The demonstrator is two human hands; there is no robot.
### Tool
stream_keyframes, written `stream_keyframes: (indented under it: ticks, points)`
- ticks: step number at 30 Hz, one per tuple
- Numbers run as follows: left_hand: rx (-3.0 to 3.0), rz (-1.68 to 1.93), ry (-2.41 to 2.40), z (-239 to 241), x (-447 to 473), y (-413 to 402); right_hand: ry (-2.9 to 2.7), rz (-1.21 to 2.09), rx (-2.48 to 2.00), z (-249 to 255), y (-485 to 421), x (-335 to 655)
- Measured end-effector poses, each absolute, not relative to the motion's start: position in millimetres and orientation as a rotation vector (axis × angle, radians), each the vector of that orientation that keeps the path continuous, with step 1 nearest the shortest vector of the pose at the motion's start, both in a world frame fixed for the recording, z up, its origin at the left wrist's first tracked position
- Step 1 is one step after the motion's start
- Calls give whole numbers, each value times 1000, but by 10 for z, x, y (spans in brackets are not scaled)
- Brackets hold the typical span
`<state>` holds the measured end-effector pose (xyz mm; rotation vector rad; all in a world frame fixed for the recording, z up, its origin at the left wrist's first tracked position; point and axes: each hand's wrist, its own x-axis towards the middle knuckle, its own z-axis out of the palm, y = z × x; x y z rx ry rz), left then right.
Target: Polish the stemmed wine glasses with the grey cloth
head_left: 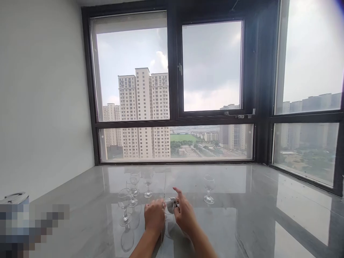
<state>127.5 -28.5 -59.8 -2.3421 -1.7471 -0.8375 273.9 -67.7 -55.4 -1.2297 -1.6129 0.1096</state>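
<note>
Hands meet at 6 o'clock over the glossy grey stone tabletop [255, 222]. The left hand [154, 215] is curled shut around a clear held glass [164, 207], of which only a faint edge shows between the 2 hands. The right hand [185, 214] pinches a grey cloth [171, 204] against that glass, its index finger lifted straight.

At 10 o'clock from the hands stand 4 empty wine glasses, all upright: the nearest glass [124, 209], the second glass [131, 195] just behind it, the third glass [135, 182] and the fourth glass [147, 186] farther back. At 1 o'clock a lone wine glass [209, 190] stands upright, well apart from that group.

At 9 o'clock a metal tin [14, 197] sits by the white wall [40, 107].

At 12 o'clock, past the table's far edge, the black-framed window [174, 71] shows tower blocks [143, 111] under grey cloud.
</note>
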Motion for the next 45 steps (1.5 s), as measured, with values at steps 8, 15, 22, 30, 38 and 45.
stream_keyframes:
  ticks: [8, 15, 22, 30, 38, 45]
  points:
    - [-2320, -804, -1793, -569, 1311, -315, -1390, 82, -1154, -523, -654, 2734]
    - [-2236, -751, -1953, -475, 1203, -329, -1663, 407, -1004, -544, -727, 2696]
    - [-2417, -879, -1829, -452, 1237, -357, -1579, 450, -971, -489, -709, 2748]
    - [-2819, -1257, -1479, -494, 1329, -393, -869, 421, -1028, -348, -687, 2942]
    - [-2723, -1937, -1805, -608, 1352, -195, -866, 216, -1264, -411, -698, 2897]
    - [-2765, -2007, -1682, -581, 1363, -210, -1150, 681, -914, -472, -593, 2648]
